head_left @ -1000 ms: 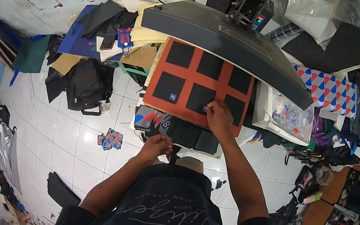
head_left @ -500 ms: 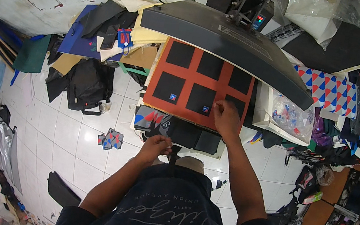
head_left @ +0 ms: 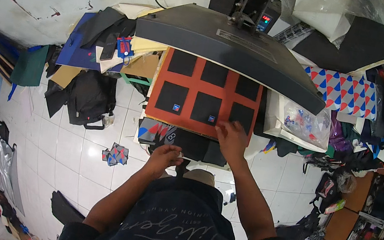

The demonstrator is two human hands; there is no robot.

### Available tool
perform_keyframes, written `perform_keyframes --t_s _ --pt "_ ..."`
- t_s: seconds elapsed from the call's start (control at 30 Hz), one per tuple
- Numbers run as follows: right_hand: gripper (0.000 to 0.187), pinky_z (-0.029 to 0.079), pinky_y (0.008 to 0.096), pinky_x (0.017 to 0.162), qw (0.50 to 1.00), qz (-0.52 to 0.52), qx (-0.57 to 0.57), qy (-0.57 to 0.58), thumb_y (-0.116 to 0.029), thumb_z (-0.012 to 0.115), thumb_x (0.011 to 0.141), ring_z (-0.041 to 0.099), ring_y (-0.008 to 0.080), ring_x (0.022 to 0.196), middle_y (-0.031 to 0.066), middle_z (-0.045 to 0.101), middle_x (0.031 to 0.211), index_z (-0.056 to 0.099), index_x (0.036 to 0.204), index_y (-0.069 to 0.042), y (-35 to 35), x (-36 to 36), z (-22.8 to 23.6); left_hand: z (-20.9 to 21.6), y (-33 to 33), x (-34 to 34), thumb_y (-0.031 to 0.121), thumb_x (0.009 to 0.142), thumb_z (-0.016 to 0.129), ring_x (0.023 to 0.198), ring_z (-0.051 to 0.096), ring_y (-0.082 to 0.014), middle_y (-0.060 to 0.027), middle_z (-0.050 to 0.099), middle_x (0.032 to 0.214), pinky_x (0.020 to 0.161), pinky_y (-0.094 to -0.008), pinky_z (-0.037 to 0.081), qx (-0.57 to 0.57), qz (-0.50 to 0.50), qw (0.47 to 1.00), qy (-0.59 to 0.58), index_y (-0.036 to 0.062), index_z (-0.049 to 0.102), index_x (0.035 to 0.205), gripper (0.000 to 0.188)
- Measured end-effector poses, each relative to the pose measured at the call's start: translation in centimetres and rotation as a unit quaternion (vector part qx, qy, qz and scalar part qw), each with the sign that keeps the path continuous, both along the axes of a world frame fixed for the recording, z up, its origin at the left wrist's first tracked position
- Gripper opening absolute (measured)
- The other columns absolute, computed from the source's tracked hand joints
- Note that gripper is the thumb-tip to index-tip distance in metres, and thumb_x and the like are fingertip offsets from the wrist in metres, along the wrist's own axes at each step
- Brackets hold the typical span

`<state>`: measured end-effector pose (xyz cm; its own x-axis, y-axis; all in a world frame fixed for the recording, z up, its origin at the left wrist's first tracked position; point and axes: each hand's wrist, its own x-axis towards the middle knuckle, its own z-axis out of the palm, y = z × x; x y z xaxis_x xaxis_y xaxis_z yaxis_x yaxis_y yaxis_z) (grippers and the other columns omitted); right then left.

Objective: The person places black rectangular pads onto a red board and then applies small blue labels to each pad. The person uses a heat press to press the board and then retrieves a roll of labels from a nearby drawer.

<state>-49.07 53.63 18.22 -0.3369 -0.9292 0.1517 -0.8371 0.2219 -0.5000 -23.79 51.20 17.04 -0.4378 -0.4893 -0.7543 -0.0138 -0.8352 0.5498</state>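
On the orange-red base of a heat press (head_left: 192, 94) lie several black fabric squares in two rows. In the near row, the left square (head_left: 172, 94) and the middle square (head_left: 206, 103) each carry a small blue-and-red label (head_left: 176, 107) at the lower right. My right hand (head_left: 232, 141) is over the front edge of the base, its fingers apart, just right of the middle square's label (head_left: 212, 119). It partly covers the near row's right square (head_left: 242, 114). My left hand (head_left: 163, 160) is pinched on a small pale piece (head_left: 180, 155), in front of dark folded fabric (head_left: 191, 144).
The press's heavy upper plate (head_left: 225, 44) is raised over the far row. A white box (head_left: 298, 121) with a plastic bag of small labels stands on the right. Patterned pieces (head_left: 116, 154) and a black bag (head_left: 91, 98) lie on the tiled floor at left.
My right hand has drawn slightly back toward me from the middle square's label, and its fingers have spread. My left hand stays pinched near the front edge. The whole view has shifted a little.
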Motion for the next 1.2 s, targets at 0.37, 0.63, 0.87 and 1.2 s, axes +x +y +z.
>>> perform_keyframes --t_s 0.37,0.63,0.87,1.2 --pt "0.023 0.049 0.0397 0.074 0.997 -0.011 0.028 -0.068 -0.027 0.067 0.083 0.061 0.0286 0.085 0.0119 0.06 0.091 0.067 0.098 -0.009 -1.3 0.7 1.1 0.5 0.1 0.5 0.008 0.092 0.054 0.09 0.062 -0.0232 -0.0133 0.058 0.105 0.082 -0.0326 0.052 0.01 0.016 1.0 0.014 -0.003 0.05 0.114 0.026" --pt "0.032 0.047 0.0263 0.071 0.892 0.076 0.182 -0.407 -0.022 0.07 0.085 0.057 0.0109 0.079 0.004 0.061 0.089 0.062 0.108 -0.002 2.9 4.9 4.7 3.6 -1.1 -2.1 0.008 0.091 0.056 0.09 0.062 -0.0195 -0.0112 0.06 0.102 0.081 -0.0296 0.052 -0.028 -0.014 0.999 0.023 -0.0016 0.053 0.112 0.024" --pt "0.024 0.049 0.027 0.074 0.845 0.017 0.071 -0.529 -0.016 0.063 0.089 0.063 0.0148 0.084 0.0084 0.066 0.093 0.061 0.107 0.0 3.6 5.8 3.8 4.7 -1.7 -4.1 0.01 0.09 0.058 0.089 0.064 -0.0178 -0.0102 0.062 0.1 0.082 -0.0277 0.053 -0.021 0.005 0.998 0.053 -0.0021 0.054 0.114 0.027" --pt "0.012 0.047 0.0236 0.073 0.837 0.0 0.066 -0.544 -0.011 0.058 0.092 0.058 0.0091 0.082 0.003 0.062 0.09 0.06 0.098 -0.001 3.4 4.4 3.9 6.6 -1.9 -5.3 0.013 0.094 0.052 0.088 0.065 -0.0185 -0.0113 0.063 0.1 0.081 -0.0264 0.055 0.018 0.015 0.995 0.101 -0.0019 0.056 0.113 0.025"
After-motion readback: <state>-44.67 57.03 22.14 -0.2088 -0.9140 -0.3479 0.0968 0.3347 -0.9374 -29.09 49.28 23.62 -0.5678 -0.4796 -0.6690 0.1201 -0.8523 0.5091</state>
